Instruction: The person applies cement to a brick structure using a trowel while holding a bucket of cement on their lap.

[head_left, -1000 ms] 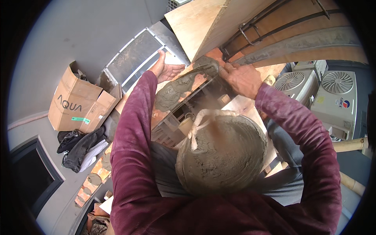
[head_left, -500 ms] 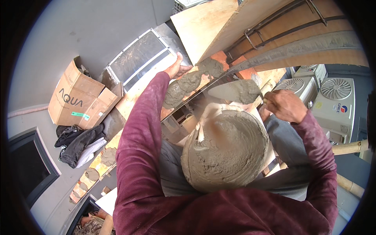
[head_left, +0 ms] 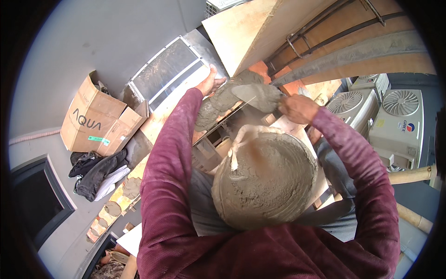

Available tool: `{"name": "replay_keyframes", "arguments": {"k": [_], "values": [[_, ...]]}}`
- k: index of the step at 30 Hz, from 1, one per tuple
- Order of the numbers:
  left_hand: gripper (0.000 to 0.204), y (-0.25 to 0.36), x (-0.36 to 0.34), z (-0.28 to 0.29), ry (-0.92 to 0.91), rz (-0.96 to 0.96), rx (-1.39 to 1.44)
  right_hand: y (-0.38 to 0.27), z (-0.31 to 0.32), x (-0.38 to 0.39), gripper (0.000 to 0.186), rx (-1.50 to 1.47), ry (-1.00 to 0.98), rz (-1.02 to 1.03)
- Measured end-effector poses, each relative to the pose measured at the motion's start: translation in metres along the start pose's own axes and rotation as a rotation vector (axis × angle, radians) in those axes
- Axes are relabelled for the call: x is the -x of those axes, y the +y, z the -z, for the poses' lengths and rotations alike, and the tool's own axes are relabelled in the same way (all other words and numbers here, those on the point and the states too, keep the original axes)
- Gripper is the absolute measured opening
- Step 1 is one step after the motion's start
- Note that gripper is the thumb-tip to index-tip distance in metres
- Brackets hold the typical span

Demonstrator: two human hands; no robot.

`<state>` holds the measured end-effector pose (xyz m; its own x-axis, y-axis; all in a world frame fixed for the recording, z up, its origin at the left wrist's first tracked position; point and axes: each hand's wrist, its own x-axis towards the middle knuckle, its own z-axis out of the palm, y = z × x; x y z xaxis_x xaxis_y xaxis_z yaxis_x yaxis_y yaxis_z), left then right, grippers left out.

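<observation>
Looking down from the head camera, I see my left hand (head_left: 210, 83) in the upper middle of the frame, fingers spread flat on the edge of the brick course (head_left: 260, 69), gripping nothing. My right hand (head_left: 297, 108) sits right of centre, clenched around a trowel (head_left: 253, 93); the handle is hidden inside the fist, and only the mortar-smeared blade shows, lying on the wet mortar (head_left: 223, 102) spread along the bricks between the 2 hands. How far the mortar bed runs I cannot tell, since my left sleeve covers its lower end.

Below it, at the centre of the frame, a round pan (head_left: 267, 181) full of grey mortar blocks whatever it rests on. At upper left a cardboard box (head_left: 95, 123) stands open, with dark clothes (head_left: 95, 172) heaped under it. At the right edge, 2 air-conditioner units (head_left: 395, 116) are partly cut off by the fisheye rim.
</observation>
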<state>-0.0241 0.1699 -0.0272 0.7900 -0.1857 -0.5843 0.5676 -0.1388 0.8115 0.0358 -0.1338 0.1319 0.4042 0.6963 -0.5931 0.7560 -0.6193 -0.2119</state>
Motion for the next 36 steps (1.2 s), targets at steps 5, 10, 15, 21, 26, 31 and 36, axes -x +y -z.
{"name": "replay_keyframes", "arguments": {"k": [5, 10, 15, 21, 26, 31, 36], "values": [[0.066, 0.102, 0.093, -0.010, 0.255, -0.136, -0.773, 0.006, 0.058, 0.144, 0.012, 0.226, 0.094, -0.067], [0.015, 0.189, 0.275, -0.125, 0.528, -1.126, -1.208, -0.018, 0.107, 0.253, 0.020, 0.316, 0.278, 0.090], [0.021, 0.208, 0.343, -0.185, 0.168, -1.228, -1.284, -0.097, 0.128, 0.300, 0.023, 0.286, 0.198, 0.047], [0.031, 0.244, 0.370, -0.186, 0.165, -0.943, -1.260, -0.127, 0.097, 0.299, 0.028, 0.056, 0.182, -0.035], [0.043, 0.122, 0.322, -0.133, 0.617, -0.345, -0.953, -0.146, 0.020, 0.244, 0.031, 0.776, 0.193, 0.091], [0.044, 0.053, 0.300, -0.129, 0.542, -0.422, -0.539, -0.173, -0.009, 0.191, 0.031, 0.947, 0.347, 0.166], [0.022, 0.075, 0.291, -0.166, 0.241, -0.326, 0.257, -0.152, -0.018, 0.248, 0.029, 0.697, -0.095, 0.076]]}}
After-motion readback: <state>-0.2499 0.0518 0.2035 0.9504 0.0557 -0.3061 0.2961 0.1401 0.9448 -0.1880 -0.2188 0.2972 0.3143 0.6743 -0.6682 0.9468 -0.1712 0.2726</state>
